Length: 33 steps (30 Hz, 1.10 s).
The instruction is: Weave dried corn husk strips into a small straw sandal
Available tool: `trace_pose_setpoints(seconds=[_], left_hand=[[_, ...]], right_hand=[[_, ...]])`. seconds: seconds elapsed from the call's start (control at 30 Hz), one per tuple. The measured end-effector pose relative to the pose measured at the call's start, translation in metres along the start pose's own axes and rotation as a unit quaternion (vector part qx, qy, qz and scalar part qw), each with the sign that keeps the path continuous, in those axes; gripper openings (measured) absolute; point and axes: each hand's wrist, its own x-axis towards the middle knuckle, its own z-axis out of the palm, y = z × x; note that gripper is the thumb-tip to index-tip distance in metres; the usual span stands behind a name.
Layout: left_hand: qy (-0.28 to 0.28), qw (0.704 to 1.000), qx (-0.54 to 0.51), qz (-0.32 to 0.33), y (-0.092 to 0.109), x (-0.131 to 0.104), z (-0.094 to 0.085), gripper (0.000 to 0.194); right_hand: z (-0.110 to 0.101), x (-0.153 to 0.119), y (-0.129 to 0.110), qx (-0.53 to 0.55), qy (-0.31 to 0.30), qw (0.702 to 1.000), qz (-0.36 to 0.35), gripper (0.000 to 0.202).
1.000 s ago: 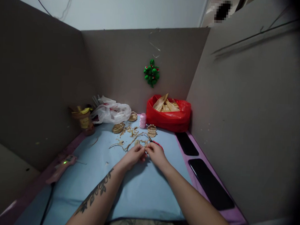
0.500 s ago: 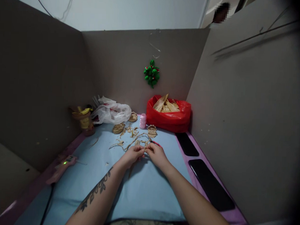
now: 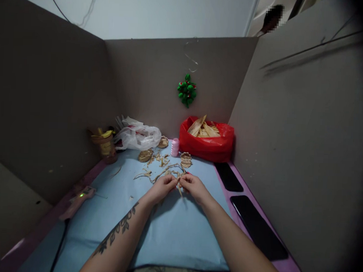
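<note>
A: In the head view, what are the hands doing?
B: The left hand (image 3: 164, 187) and the right hand (image 3: 194, 186) both pinch a dry strip (image 3: 180, 191) at their fingertips, its loose end hanging between them. I'd judge it is being worked, though whether twisted or tied I can't tell.
A: And the next move?
B: It probably calls for a firm pinch on both sides.
A: What's nearby?
B: A twisted cord (image 3: 162, 172) just beyond the left hand; a red handle (image 3: 189, 173) by the right hand's fingers, perhaps held, I can't tell.
</note>
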Motion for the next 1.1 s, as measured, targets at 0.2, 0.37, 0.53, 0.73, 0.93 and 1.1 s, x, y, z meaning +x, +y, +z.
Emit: trace_pose_setpoints(seconds=[0.2, 0.37, 0.53, 0.73, 0.93, 1.1], left_hand=[[0.081, 0.986, 0.134, 0.062, -0.001, 0.001, 0.002, 0.023], [0.144, 0.983, 0.106, 0.036, -0.009, 0.006, 0.010, 0.023], [0.154, 0.988, 0.032, 0.002, -0.018, 0.010, 0.008, 0.031], [0.174, 0.985, -0.005, 0.011, -0.017, 0.010, 0.003, 0.033], [0.169, 0.985, 0.007, 0.037, -0.011, 0.009, 0.008, 0.025], [0.141, 0.988, 0.029, 0.051, -0.009, 0.007, 0.015, 0.023]], right_hand=[[-0.011, -0.004, -0.002, 0.025, -0.018, 0.998, 0.049, 0.024], [0.009, -0.011, 0.001, -0.091, 0.050, 0.995, -0.014, 0.016], [0.039, -0.020, 0.008, -0.377, 0.072, 0.900, -0.208, 0.018], [0.039, -0.026, -0.002, -0.390, 0.036, 0.888, -0.242, 0.017], [0.020, -0.009, 0.003, -0.181, 0.182, 0.953, -0.162, 0.020], [0.020, 0.004, 0.010, 0.011, 0.076, 0.995, -0.065, 0.018]])
